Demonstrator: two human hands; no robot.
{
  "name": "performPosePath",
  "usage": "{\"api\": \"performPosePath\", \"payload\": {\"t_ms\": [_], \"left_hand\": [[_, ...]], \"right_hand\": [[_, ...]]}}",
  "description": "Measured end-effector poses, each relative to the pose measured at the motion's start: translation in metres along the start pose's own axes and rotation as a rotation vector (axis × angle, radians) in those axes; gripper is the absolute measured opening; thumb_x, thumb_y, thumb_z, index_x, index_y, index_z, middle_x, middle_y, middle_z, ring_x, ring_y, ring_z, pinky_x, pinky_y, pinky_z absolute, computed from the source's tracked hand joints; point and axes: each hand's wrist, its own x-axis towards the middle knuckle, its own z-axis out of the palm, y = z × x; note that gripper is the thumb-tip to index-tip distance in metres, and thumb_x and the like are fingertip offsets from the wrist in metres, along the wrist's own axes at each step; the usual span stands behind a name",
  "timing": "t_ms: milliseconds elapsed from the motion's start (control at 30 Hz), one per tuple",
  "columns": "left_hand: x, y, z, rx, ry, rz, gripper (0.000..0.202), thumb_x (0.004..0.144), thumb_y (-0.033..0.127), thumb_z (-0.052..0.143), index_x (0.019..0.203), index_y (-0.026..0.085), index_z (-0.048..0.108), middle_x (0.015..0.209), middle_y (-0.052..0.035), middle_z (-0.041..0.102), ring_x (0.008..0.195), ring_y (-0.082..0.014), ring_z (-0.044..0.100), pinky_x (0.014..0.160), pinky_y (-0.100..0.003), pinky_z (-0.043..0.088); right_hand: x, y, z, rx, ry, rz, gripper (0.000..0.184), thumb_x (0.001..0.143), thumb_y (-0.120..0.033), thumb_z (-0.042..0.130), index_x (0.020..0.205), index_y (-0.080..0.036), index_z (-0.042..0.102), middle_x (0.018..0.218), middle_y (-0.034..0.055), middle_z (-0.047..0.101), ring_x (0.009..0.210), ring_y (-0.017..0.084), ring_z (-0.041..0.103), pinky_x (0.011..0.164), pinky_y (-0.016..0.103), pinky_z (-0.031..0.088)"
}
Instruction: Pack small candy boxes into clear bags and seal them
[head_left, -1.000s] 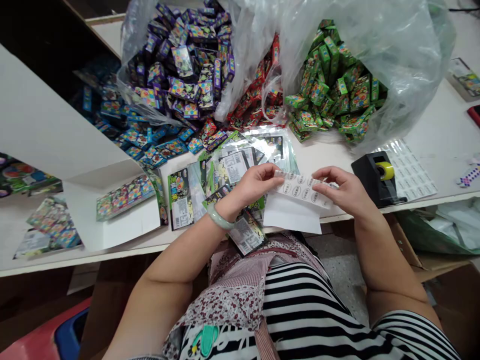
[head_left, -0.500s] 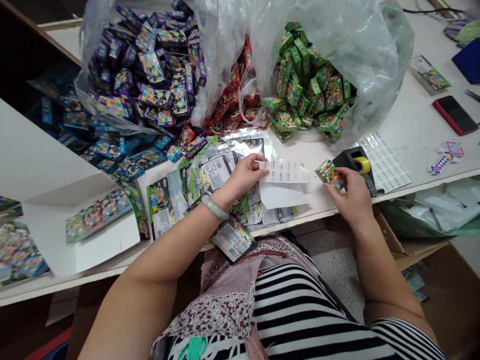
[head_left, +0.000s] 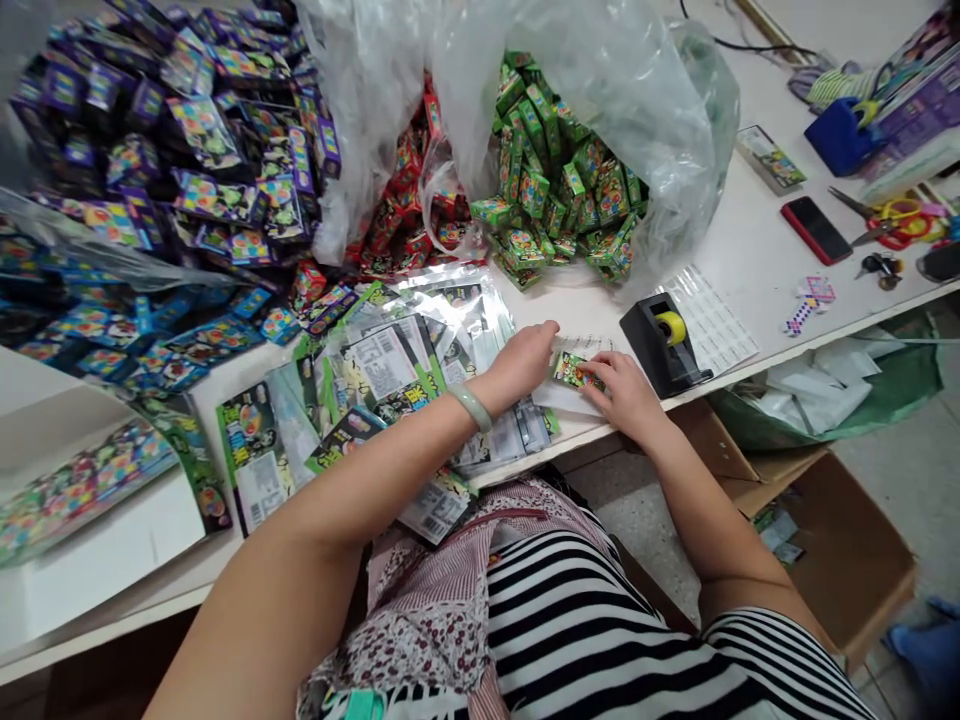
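My right hand (head_left: pixel 622 392) is closed on a small green box (head_left: pixel 574 370), held low over a white sticker sheet (head_left: pixel 581 350) near the table's front edge. My left hand (head_left: pixel 525 360), a pale green bangle on its wrist, rests just left of the box with its fingers curled onto the sheet and touching the box. Clear printed plastic bags (head_left: pixel 420 340) lie fanned out under my left forearm.
A black tape dispenser (head_left: pixel 660 340) and a label sheet (head_left: pixel 712 320) sit right of my hands. Behind are heaps of green boxes (head_left: pixel 562 190), red boxes (head_left: pixel 405 210) and purple boxes (head_left: pixel 187 130) in clear bags. A red phone (head_left: pixel 814 228) and scissors (head_left: pixel 892 215) lie far right.
My right hand let go of the sticker sheet, picked up a green box near the dispenser and brought it left onto the sheet. The view has swung to the right.
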Motion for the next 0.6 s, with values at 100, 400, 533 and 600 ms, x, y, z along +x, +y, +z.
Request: {"api": "performPosePath", "payload": {"t_ms": [100,400,533,600], "left_hand": [[0.002,0.004,-0.003,0.260,-0.017,0.078,0.030,0.090,0.004,0.044,0.115,0.010,0.059,0.109,-0.0183,0.068,0.109,-0.0308,0.058,0.090,-0.040,0.043],[0.007,-0.001,-0.003,0.352,0.005,0.096,0.035,0.089,0.001,0.041,0.118,0.007,0.059,0.107,-0.0194,0.067,0.107,-0.0315,0.058,0.088,-0.042,0.043],[-0.003,0.005,-0.002,0.333,0.083,0.263,0.031,0.093,0.007,0.041,0.117,0.009,0.060,0.119,-0.0195,0.062,0.110,-0.0308,0.056,0.091,-0.042,0.044],[-0.009,0.009,0.001,0.282,0.011,0.431,0.028,0.096,0.015,0.044,0.119,0.010,0.060,0.120,-0.0170,0.063,0.111,-0.0287,0.055,0.094,-0.041,0.045]], "right_hand": [[0.009,0.008,-0.011,0.022,-0.015,0.012,0.030,0.097,-0.031,0.050,0.116,-0.019,0.070,0.113,0.0133,0.067,0.108,0.028,0.060,0.099,0.044,0.049],[0.052,0.022,-0.027,-0.226,-0.148,0.291,0.043,0.091,-0.012,0.041,0.131,-0.008,0.059,0.122,0.0219,0.066,0.109,0.033,0.061,0.093,0.045,0.048],[0.050,0.020,-0.027,-0.219,-0.064,0.274,0.035,0.091,-0.014,0.044,0.120,-0.010,0.063,0.115,0.0200,0.066,0.102,0.030,0.063,0.089,0.041,0.049],[0.049,0.021,-0.027,-0.215,-0.027,0.261,0.030,0.090,-0.015,0.047,0.113,-0.011,0.065,0.109,0.0188,0.067,0.099,0.030,0.063,0.087,0.041,0.049]]}}
